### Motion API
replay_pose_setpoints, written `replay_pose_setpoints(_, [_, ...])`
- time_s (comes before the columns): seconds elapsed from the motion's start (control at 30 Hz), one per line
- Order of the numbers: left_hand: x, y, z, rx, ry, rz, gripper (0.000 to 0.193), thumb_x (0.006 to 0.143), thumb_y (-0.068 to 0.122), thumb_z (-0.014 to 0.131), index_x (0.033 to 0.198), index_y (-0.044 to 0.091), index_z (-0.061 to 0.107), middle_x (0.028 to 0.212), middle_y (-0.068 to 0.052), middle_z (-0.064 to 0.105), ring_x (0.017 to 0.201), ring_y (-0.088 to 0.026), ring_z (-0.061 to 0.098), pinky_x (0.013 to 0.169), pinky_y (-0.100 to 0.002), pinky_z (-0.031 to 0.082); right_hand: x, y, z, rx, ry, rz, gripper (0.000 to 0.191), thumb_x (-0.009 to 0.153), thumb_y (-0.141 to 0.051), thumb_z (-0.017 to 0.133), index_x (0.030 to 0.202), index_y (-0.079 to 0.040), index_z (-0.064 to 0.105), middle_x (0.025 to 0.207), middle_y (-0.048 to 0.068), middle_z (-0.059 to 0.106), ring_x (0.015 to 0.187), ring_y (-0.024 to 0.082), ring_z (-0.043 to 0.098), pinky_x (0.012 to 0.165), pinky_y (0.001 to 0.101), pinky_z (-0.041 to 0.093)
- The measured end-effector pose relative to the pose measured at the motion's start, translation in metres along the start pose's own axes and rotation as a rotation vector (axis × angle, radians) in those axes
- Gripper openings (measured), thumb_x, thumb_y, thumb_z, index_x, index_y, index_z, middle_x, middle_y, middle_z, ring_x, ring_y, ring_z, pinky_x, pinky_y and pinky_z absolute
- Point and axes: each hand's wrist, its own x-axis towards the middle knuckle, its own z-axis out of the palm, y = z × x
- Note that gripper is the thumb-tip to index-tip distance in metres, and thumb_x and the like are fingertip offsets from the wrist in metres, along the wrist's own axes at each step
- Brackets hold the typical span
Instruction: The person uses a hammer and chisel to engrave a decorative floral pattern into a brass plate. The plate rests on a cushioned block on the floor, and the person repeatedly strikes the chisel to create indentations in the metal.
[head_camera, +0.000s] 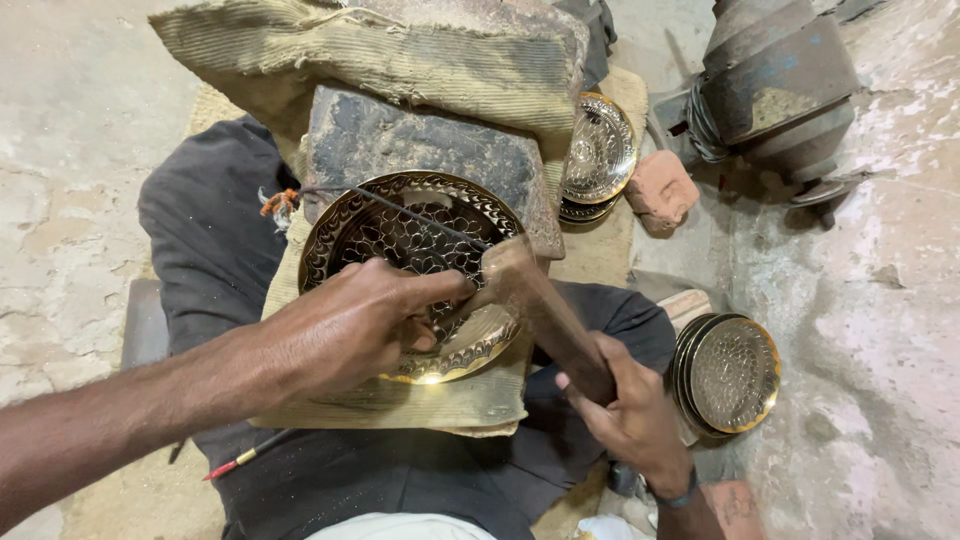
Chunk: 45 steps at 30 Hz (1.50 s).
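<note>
Head view. Brass plate (420, 275) lies on sacking across the lap, against a dark block (420, 150) at 12 o'clock. Left hand (350, 320) pinches a small punch, hardly visible, on the plate. Right hand (625, 410) grips a hammer (540, 300), blurred, at 4 o'clock. Risk: a glancing blow hits the left fingers or dents the pattern; the plate rests loose.

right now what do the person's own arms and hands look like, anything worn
Both forearms are bare, with no sleeves or gloves in view. The left hand shows no ring or band. The right hand has a dark band around its wrist, and just below that a faint marking shows on the forearm.
</note>
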Motion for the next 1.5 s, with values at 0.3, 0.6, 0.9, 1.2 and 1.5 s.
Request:
replay_pose_setpoints(0.3, [-0.002, 0.004, -0.008, -0.005, -0.007, 0.048, 0.074, 0.065, -0.018, 0.051, 0.130, 0.015, 0.061, 0.093, -0.018, 0.080, 0.086, -0.028, 0.081, 0.075, -0.043, 0.065, -0.008, 0.002, -0.003, 0.019, 0.162, 0.038, 0.057, 0.079, -0.024, 0.085, 0.125, -0.002, 0.060, 0.074, 0.008, 0.073, 0.061, 0.018, 0.070, 0.057, 0.0328, 0.057])
replay_pose_setpoints(0.6, [0.000, 0.003, -0.008, 0.065, -0.089, -0.077, 0.066, 0.081, -0.011, 0.056, 0.138, 0.022, 0.060, 0.089, -0.012, 0.079, 0.063, -0.024, 0.079, 0.057, -0.042, 0.065, -0.016, -0.005, 0.016, 0.083, 0.123, 0.163, 0.044, 0.081, -0.027, 0.085, 0.110, -0.004, 0.059, 0.078, 0.009, 0.077, 0.063, 0.019, 0.076, 0.061, 0.0327, 0.059])
replay_pose_setpoints(0.9, [0.001, 0.001, -0.011, 0.072, -0.012, 0.094, 0.069, 0.076, -0.016, 0.056, 0.136, 0.017, 0.059, 0.082, -0.014, 0.079, 0.064, -0.019, 0.078, 0.058, -0.040, 0.066, -0.022, -0.007, 0.017, -0.045, 0.181, -0.117, 0.054, 0.079, -0.025, 0.083, 0.119, 0.003, 0.060, 0.087, 0.012, 0.072, 0.075, 0.019, 0.074, 0.063, 0.0335, 0.059])
replay_pose_setpoints(1.2, [-0.001, 0.005, -0.014, 0.122, -0.036, 0.075, 0.064, 0.078, -0.007, 0.062, 0.137, 0.018, 0.059, 0.080, -0.013, 0.079, 0.061, -0.020, 0.076, 0.057, -0.041, 0.063, -0.027, -0.005, 0.027, 0.327, 0.113, 0.224, 0.043, 0.087, -0.023, 0.086, 0.109, -0.001, 0.055, 0.073, 0.012, 0.063, 0.061, 0.022, 0.062, 0.056, 0.0353, 0.053])
replay_pose_setpoints(1.5, [0.001, 0.005, -0.015, 0.183, -0.121, -0.050, 0.060, 0.087, 0.003, 0.066, 0.142, 0.024, 0.058, 0.078, -0.011, 0.078, 0.055, -0.016, 0.072, 0.052, -0.040, 0.060, -0.034, -0.008, 0.034, 0.036, 0.101, -0.011, 0.053, 0.087, -0.026, 0.079, 0.126, 0.000, 0.056, 0.090, 0.004, 0.073, 0.078, 0.013, 0.074, 0.068, 0.0301, 0.060])
